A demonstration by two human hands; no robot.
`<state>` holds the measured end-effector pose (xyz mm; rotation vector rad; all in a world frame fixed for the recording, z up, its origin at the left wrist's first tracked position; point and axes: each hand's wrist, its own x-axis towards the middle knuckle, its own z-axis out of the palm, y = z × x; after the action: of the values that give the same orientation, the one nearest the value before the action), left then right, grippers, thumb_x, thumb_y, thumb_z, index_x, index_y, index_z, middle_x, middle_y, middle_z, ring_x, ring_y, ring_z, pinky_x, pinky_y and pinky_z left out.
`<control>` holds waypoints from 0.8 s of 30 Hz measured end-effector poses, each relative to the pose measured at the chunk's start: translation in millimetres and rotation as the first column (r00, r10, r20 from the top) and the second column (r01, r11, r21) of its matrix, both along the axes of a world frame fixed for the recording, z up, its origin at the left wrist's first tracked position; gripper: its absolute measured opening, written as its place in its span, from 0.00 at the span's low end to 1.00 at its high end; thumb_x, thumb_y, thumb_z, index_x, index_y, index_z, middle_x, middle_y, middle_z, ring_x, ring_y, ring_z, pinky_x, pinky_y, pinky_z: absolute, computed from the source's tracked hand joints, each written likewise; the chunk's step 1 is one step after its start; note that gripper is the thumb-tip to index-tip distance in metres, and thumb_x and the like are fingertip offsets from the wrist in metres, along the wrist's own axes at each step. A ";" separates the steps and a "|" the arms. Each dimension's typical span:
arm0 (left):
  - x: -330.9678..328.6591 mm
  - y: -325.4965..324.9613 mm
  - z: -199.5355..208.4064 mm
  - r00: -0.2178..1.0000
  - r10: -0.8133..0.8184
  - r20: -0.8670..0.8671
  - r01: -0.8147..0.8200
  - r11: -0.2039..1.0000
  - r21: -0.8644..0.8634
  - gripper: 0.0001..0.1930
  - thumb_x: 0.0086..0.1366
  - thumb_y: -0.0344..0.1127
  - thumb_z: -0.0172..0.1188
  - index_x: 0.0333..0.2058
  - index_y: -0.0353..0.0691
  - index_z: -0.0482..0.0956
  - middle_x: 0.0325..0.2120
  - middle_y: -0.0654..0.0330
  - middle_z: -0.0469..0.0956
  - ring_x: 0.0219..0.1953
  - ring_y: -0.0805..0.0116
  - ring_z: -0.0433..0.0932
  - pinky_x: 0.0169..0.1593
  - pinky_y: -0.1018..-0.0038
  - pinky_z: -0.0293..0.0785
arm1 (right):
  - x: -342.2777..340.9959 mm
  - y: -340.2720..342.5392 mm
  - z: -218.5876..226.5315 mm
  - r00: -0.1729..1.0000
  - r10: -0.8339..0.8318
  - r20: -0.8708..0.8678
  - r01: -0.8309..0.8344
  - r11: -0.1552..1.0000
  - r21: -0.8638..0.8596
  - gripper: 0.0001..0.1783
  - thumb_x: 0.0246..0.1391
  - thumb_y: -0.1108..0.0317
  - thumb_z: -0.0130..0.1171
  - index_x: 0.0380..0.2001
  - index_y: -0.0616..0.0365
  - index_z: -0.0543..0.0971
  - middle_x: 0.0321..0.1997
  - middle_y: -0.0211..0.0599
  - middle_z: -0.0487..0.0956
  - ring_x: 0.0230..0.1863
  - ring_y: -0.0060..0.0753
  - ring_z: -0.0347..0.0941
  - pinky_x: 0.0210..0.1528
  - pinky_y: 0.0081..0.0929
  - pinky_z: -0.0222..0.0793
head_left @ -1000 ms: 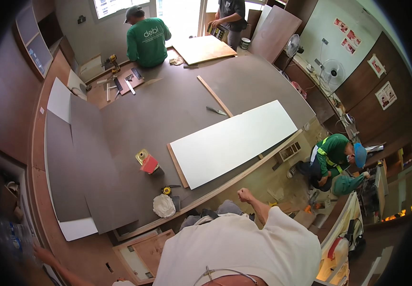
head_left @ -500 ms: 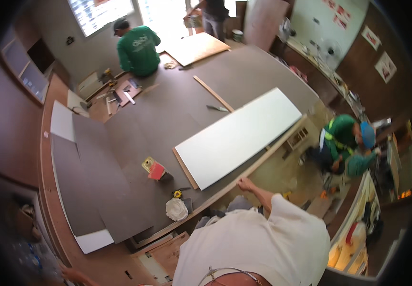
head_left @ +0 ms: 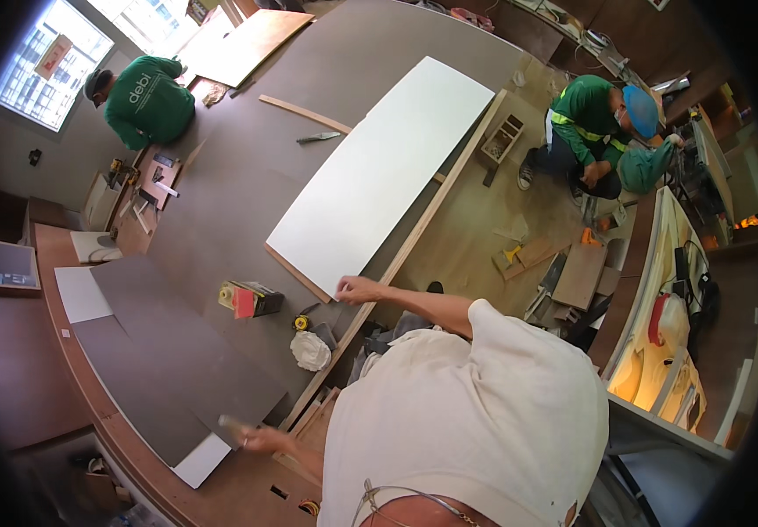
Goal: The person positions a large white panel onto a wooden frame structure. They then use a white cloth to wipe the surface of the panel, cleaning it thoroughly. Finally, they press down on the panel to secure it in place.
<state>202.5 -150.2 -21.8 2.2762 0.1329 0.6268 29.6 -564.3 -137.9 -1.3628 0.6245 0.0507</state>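
A long white panel [head_left: 379, 176] lies slantwise on the brown-covered work surface, its near end in front of me. Over that panel's near corner is my right hand [head_left: 361, 290], fingers curled together; what they hold, if anything, is hidden. Whether it touches the panel I cannot tell. My left hand [head_left: 263, 440] is closed around a short pale tool [head_left: 234, 429], smeared by motion, beside the grey-brown sheets [head_left: 168, 351] at the left. Between my hands sit a crumpled white cloth [head_left: 310, 350], a yellow tape measure [head_left: 301, 323] and a red-and-yellow tin [head_left: 243, 300].
A wooden strip [head_left: 414, 233] edges the surface. Another strip [head_left: 300, 113] and a knife-like tool [head_left: 318, 137] lie farther off. One person in green [head_left: 146, 101] sits far left; another in a blue cap [head_left: 589, 123] crouches right, near a wooden box [head_left: 502, 139] and board offcuts [head_left: 581, 274].
My view has swung to the right. My right hand has moved left to the white panel's near corner. My left hand has come in from the lower left with the pale tool.
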 end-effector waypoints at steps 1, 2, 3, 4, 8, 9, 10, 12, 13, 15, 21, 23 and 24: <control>-18.6 -43.0 -7.3 0.990 -0.109 -0.087 0.104 0.993 -0.060 0.20 0.73 0.39 0.49 0.50 0.23 0.72 0.47 0.40 0.76 0.47 0.50 0.77 0.54 0.62 0.72 | -0.3 1.6 21.3 0.998 0.037 0.057 -0.039 0.999 0.033 0.27 0.55 0.48 0.63 0.46 0.61 0.76 0.36 0.37 0.79 0.31 0.25 0.76 0.33 0.24 0.75; -41.6 -88.9 -6.3 0.966 -0.219 -0.140 0.200 0.970 -0.137 0.20 0.72 0.38 0.49 0.51 0.23 0.72 0.47 0.41 0.76 0.48 0.51 0.76 0.54 0.62 0.71 | -0.9 0.8 37.4 0.990 0.075 0.117 -0.083 0.995 0.064 0.30 0.54 0.45 0.64 0.48 0.60 0.75 0.37 0.37 0.80 0.31 0.24 0.76 0.33 0.23 0.73; -60.1 -130.4 -3.5 0.929 -0.323 -0.181 0.283 0.935 -0.215 0.20 0.72 0.38 0.48 0.52 0.23 0.72 0.48 0.41 0.76 0.48 0.52 0.76 0.55 0.63 0.70 | 1.5 -2.0 51.7 0.986 0.066 0.152 -0.083 0.991 0.106 0.31 0.54 0.46 0.64 0.51 0.60 0.74 0.38 0.36 0.79 0.33 0.24 0.76 0.34 0.23 0.73; -70.5 -160.6 -8.2 0.888 -0.412 -0.202 0.357 0.897 -0.260 0.20 0.72 0.37 0.48 0.53 0.24 0.72 0.49 0.42 0.75 0.49 0.53 0.75 0.55 0.63 0.70 | 2.7 -3.8 63.0 0.981 0.057 0.186 -0.087 0.984 0.153 0.32 0.55 0.47 0.64 0.54 0.59 0.72 0.39 0.35 0.79 0.34 0.23 0.76 0.35 0.22 0.73; -127.2 -276.1 9.1 0.625 -0.734 -0.267 0.600 0.670 -0.437 0.20 0.72 0.35 0.48 0.53 0.24 0.73 0.50 0.46 0.75 0.51 0.57 0.74 0.57 0.66 0.67 | -23.6 -40.8 93.7 0.929 -0.174 0.327 0.054 0.937 0.346 0.35 0.56 0.47 0.63 0.59 0.57 0.68 0.43 0.33 0.77 0.43 0.23 0.74 0.43 0.23 0.72; -136.8 -297.0 7.2 0.583 -0.761 -0.286 0.655 0.648 -0.388 0.19 0.72 0.35 0.48 0.53 0.25 0.73 0.50 0.47 0.75 0.51 0.59 0.74 0.57 0.68 0.67 | -32.8 -54.8 104.0 0.925 -0.212 0.315 0.076 0.916 0.394 0.33 0.58 0.48 0.61 0.60 0.56 0.68 0.45 0.32 0.77 0.46 0.22 0.73 0.47 0.25 0.72; -153.0 -323.3 11.8 0.517 -0.805 -0.291 0.676 0.593 -0.438 0.19 0.72 0.35 0.48 0.54 0.26 0.73 0.50 0.47 0.74 0.51 0.59 0.74 0.57 0.68 0.67 | -42.9 -69.6 106.6 0.920 -0.255 0.298 0.104 0.892 0.441 0.32 0.60 0.49 0.60 0.60 0.55 0.67 0.46 0.30 0.76 0.49 0.22 0.72 0.50 0.27 0.71; -182.8 -369.5 14.9 0.408 -0.864 -0.296 0.729 0.503 -0.464 0.19 0.72 0.35 0.49 0.54 0.27 0.72 0.49 0.48 0.74 0.51 0.60 0.74 0.56 0.68 0.67 | -68.2 -98.1 102.2 0.909 -0.308 0.280 0.158 0.878 0.451 0.30 0.61 0.49 0.58 0.59 0.54 0.69 0.47 0.29 0.77 0.49 0.21 0.72 0.50 0.27 0.70; -194.2 -387.9 12.8 0.362 -0.880 -0.306 0.765 0.468 -0.442 0.18 0.72 0.34 0.49 0.54 0.28 0.72 0.49 0.49 0.74 0.51 0.60 0.74 0.56 0.68 0.67 | -83.5 -112.5 111.5 0.905 -0.335 0.262 0.188 0.868 0.460 0.27 0.62 0.49 0.56 0.57 0.53 0.71 0.46 0.29 0.77 0.49 0.22 0.72 0.50 0.28 0.70; -211.6 -418.8 2.7 0.271 -0.905 -0.329 0.811 0.398 -0.428 0.18 0.72 0.34 0.50 0.55 0.29 0.71 0.49 0.50 0.73 0.51 0.61 0.73 0.57 0.68 0.67 | -106.5 -136.7 101.3 0.889 -0.409 0.205 0.294 0.853 0.431 0.24 0.65 0.49 0.51 0.56 0.54 0.72 0.44 0.30 0.78 0.48 0.23 0.73 0.50 0.30 0.71; -224.0 -484.4 -62.2 0.027 -0.888 -0.459 0.782 0.305 -0.544 0.20 0.71 0.34 0.53 0.58 0.32 0.68 0.51 0.49 0.73 0.54 0.62 0.73 0.58 0.68 0.69 | -166.7 -198.9 28.8 0.667 -0.745 0.011 0.603 0.549 0.579 0.21 0.66 0.51 0.50 0.53 0.53 0.73 0.40 0.34 0.79 0.41 0.28 0.77 0.45 0.30 0.74; -208.8 -495.2 -91.1 -0.024 -0.844 -0.536 0.783 0.318 -0.535 0.20 0.71 0.35 0.54 0.57 0.32 0.68 0.51 0.48 0.74 0.53 0.61 0.75 0.57 0.68 0.70 | -181.5 -217.7 -0.1 0.567 -0.820 -0.079 0.700 0.429 0.571 0.19 0.66 0.52 0.50 0.51 0.53 0.73 0.39 0.35 0.80 0.40 0.29 0.78 0.43 0.30 0.74; -198.3 -500.9 -108.7 -0.046 -0.821 -0.569 0.782 0.325 -0.532 0.20 0.71 0.35 0.54 0.57 0.32 0.68 0.51 0.47 0.75 0.52 0.60 0.75 0.57 0.68 0.70 | -188.6 -227.9 -11.4 0.533 -0.836 -0.130 0.744 0.389 0.544 0.19 0.67 0.52 0.49 0.50 0.54 0.73 0.38 0.34 0.80 0.40 0.29 0.78 0.42 0.29 0.73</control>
<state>4.2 -651.1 -130.5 1.8768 -0.7889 -1.1020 -159.1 -792.3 -149.3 -0.3737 0.9885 -0.6424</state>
